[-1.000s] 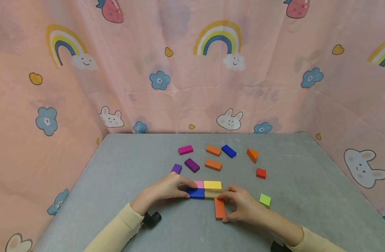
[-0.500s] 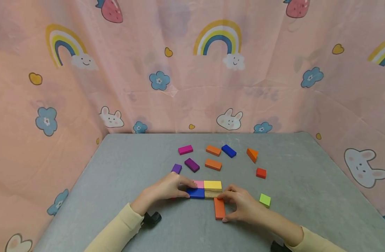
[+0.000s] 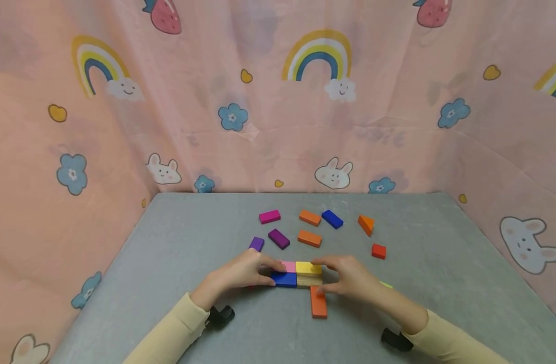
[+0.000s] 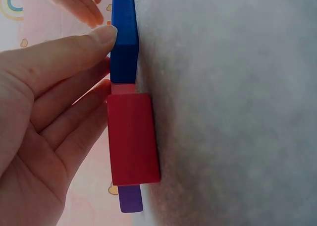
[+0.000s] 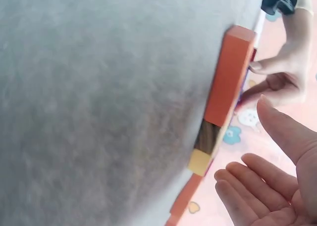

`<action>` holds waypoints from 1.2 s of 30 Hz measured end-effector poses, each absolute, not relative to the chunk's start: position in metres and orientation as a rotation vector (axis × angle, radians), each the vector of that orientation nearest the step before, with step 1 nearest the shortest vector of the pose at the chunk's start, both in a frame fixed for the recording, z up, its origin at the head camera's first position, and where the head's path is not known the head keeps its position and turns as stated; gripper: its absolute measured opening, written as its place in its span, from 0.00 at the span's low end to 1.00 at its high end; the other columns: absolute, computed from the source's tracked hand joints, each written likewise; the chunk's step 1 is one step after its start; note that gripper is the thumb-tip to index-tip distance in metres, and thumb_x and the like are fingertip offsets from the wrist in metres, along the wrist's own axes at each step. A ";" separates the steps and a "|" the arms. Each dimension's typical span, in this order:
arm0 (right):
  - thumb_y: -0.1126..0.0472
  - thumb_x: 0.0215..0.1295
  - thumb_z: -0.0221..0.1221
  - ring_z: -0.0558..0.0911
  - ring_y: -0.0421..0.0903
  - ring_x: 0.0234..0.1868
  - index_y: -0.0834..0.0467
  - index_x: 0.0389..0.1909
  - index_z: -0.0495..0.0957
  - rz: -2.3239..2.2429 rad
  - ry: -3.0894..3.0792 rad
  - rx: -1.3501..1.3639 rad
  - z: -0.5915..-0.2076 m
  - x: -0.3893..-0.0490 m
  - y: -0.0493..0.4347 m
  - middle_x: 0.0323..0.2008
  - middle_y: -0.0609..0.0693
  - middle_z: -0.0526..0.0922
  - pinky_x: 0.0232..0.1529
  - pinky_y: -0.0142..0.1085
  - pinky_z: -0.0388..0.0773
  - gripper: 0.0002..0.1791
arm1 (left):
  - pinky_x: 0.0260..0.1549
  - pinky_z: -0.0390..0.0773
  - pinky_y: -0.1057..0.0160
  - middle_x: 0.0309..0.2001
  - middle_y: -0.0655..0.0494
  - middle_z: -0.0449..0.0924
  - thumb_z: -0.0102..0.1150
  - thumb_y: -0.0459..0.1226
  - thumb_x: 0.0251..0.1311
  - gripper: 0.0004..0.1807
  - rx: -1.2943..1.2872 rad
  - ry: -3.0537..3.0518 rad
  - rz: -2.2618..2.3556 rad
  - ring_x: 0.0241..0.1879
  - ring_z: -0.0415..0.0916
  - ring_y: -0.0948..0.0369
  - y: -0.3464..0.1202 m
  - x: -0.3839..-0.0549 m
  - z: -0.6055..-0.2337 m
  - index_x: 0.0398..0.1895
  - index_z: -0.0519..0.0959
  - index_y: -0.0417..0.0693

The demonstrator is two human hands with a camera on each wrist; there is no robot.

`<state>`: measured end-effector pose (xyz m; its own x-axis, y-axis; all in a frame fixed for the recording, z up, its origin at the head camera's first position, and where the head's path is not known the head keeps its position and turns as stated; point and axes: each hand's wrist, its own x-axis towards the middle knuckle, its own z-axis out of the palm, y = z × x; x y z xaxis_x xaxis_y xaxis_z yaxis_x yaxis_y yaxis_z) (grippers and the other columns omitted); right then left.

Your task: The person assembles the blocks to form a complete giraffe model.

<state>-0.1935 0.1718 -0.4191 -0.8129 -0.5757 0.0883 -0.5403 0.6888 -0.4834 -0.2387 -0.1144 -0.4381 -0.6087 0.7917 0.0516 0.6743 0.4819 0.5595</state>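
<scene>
My left hand pinches the blue block and the pink block behind it, thumb on the near side. To their right lies a yellow block, with a bare-wood block in front of it. An orange-red block lies lengthwise toward me, its far end at the wood block. My right hand hovers over these, thumb and fingers spread; the right wrist view shows nothing between them. A red block, mostly hidden in the head view, lies under my left hand.
Farther back lie magenta, dark purple and violet blocks, two orange ones, another blue one, an orange triangle and a small red block. My right wrist mostly hides a green block.
My right hand has let go of the orange-red block and moved away from me, its fingertips now by the yellow block. The left hand keeps its hold. The head view has shifted slightly.
</scene>
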 end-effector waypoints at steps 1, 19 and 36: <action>0.52 0.51 0.70 0.81 0.50 0.52 0.58 0.55 0.77 -0.759 2.813 -0.941 -0.421 -0.194 0.171 0.52 0.51 0.82 0.49 0.43 0.80 0.30 | 0.54 0.74 0.67 0.52 0.64 0.81 0.66 0.41 0.56 0.20 1.261 2.512 0.805 0.54 0.76 0.70 -0.114 -0.239 -0.439 0.54 0.81 0.57; 0.54 0.52 0.69 0.80 0.49 0.55 0.59 0.55 0.77 -0.684 2.779 -0.958 -0.430 -0.196 0.171 0.53 0.52 0.82 0.54 0.46 0.76 0.29 | 0.54 0.74 0.67 0.52 0.65 0.81 0.66 0.42 0.56 0.21 1.284 2.511 0.812 0.54 0.76 0.70 -0.114 -0.239 -0.439 0.54 0.80 0.56; 0.55 0.53 0.69 0.79 0.50 0.56 0.60 0.55 0.77 -0.707 2.764 -0.942 -0.432 -0.196 0.171 0.54 0.52 0.81 0.55 0.46 0.76 0.28 | 0.59 0.71 0.49 0.56 0.56 0.79 0.71 0.38 0.49 0.28 0.915 2.650 1.068 0.61 0.71 0.50 -0.160 -0.285 -0.434 0.56 0.78 0.49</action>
